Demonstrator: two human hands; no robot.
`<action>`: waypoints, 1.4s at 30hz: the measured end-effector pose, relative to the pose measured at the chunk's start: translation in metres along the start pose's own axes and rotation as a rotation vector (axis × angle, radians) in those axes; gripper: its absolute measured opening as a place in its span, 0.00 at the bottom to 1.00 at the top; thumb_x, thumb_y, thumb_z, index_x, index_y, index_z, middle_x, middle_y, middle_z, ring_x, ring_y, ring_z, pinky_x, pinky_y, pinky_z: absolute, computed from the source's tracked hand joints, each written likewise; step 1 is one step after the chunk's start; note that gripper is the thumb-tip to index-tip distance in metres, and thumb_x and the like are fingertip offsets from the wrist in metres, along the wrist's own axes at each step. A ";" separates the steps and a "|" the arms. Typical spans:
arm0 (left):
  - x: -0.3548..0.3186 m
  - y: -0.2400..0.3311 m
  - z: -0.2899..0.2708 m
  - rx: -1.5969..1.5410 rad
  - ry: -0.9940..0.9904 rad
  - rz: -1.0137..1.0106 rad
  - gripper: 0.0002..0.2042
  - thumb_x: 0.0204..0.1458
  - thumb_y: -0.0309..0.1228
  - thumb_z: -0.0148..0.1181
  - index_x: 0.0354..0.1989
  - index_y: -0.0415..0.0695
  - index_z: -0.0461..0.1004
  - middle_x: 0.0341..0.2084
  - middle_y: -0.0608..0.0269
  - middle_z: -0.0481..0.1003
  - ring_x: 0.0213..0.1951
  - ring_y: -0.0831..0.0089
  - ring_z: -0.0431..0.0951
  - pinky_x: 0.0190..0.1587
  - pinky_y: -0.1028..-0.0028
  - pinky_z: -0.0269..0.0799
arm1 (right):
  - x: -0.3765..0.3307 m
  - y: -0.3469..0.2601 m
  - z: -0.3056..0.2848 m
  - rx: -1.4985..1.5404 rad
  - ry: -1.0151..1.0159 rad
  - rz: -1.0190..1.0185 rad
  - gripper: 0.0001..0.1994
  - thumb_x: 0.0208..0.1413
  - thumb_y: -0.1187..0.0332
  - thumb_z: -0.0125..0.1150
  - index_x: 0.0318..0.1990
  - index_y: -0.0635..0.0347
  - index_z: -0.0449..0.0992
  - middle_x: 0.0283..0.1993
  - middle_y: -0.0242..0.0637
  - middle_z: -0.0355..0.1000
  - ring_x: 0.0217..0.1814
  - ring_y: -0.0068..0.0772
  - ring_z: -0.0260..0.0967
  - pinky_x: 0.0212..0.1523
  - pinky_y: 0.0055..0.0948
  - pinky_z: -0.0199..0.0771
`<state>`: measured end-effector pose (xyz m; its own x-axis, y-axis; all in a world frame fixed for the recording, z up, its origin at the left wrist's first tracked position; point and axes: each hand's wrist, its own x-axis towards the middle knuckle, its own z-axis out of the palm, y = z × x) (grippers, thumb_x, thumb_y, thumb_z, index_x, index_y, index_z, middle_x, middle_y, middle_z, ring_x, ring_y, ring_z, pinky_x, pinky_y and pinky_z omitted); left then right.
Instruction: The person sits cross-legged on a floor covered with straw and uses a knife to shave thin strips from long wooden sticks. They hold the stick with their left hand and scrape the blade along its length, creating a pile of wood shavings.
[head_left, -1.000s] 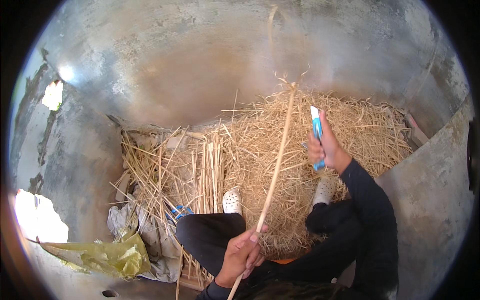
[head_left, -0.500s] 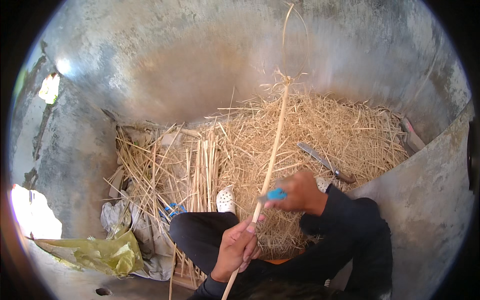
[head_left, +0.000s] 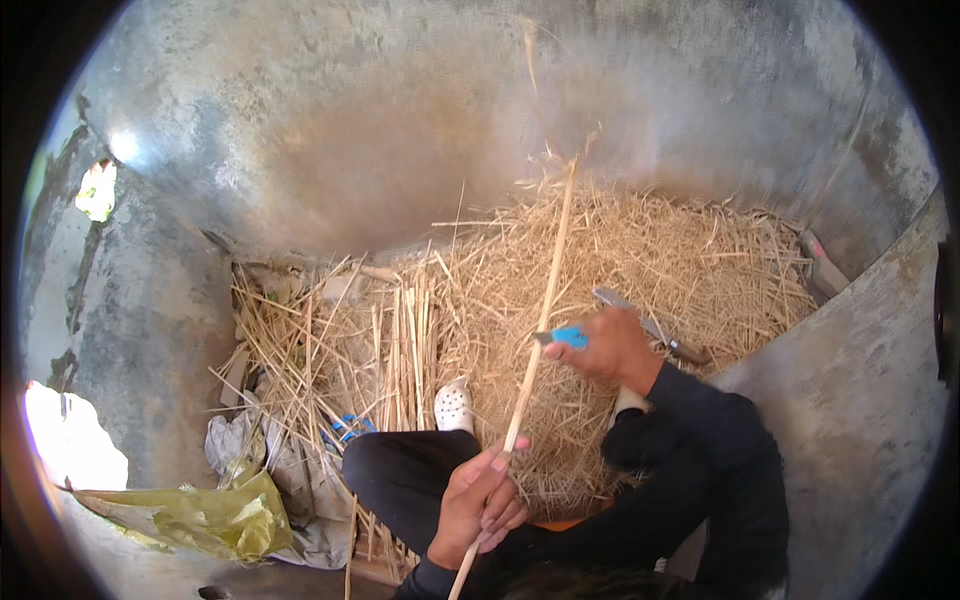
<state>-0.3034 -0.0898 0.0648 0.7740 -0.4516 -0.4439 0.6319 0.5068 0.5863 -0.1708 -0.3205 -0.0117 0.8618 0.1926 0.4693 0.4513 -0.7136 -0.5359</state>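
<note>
A long pale bamboo strip [head_left: 551, 290] slants up from my lap toward the wall, with frayed shavings [head_left: 560, 170] curling at its far end. My left hand [head_left: 480, 505] is closed around its near part. Farther up, my right hand [head_left: 610, 345] grips a knife with a blue handle [head_left: 570, 337]. Its short dark blade touches the strip. Beyond my right hand a second knife [head_left: 655, 330], with a long blade and brown handle, lies on the shavings, partly hidden by that hand.
A heap of shavings [head_left: 690, 250] covers the floor ahead. Split bamboo sticks [head_left: 408, 345] stand in a bundle at left, beside a loose pile [head_left: 290, 340]. A yellow-green plastic sheet [head_left: 230, 515] and grey cloth lie at lower left. Concrete walls [head_left: 400, 120] surround me.
My right hand has slid the blue-handled knife up along the strip, away from my left hand. A shaving loop at the far end has come loose and blurs. My left hand stays nearly put.
</note>
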 end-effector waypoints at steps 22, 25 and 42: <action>-0.029 -0.026 0.008 0.140 -0.013 -0.179 0.18 0.66 0.32 0.39 0.60 0.35 0.60 0.05 0.73 0.53 0.05 0.83 0.52 0.13 0.81 0.53 | 0.048 0.159 -0.051 -0.473 0.339 0.249 0.42 0.54 0.26 0.31 0.15 0.58 0.69 0.09 0.32 0.55 0.11 0.33 0.58 0.16 0.36 0.60; -0.022 -0.026 0.007 0.224 -0.022 -0.153 0.18 0.67 0.32 0.39 0.61 0.36 0.60 0.05 0.73 0.55 0.06 0.84 0.53 0.15 0.81 0.53 | 0.045 0.149 -0.055 0.096 0.176 0.604 0.41 0.52 0.24 0.31 0.14 0.56 0.65 0.08 0.30 0.52 0.09 0.30 0.53 0.14 0.31 0.58; -0.007 -0.002 0.002 0.476 0.094 0.126 0.18 0.66 0.33 0.43 0.59 0.35 0.63 0.06 0.74 0.56 0.06 0.85 0.51 0.15 0.82 0.53 | 0.002 0.002 0.008 0.060 -0.068 0.066 0.35 0.49 0.30 0.50 0.16 0.55 0.76 0.10 0.40 0.64 0.13 0.40 0.66 0.17 0.38 0.63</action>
<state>-0.3097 -0.0889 0.0677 0.8573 -0.3293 -0.3956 0.4618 0.1524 0.8738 -0.1661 -0.3165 -0.0176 0.9029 0.1937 0.3837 0.4044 -0.6852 -0.6058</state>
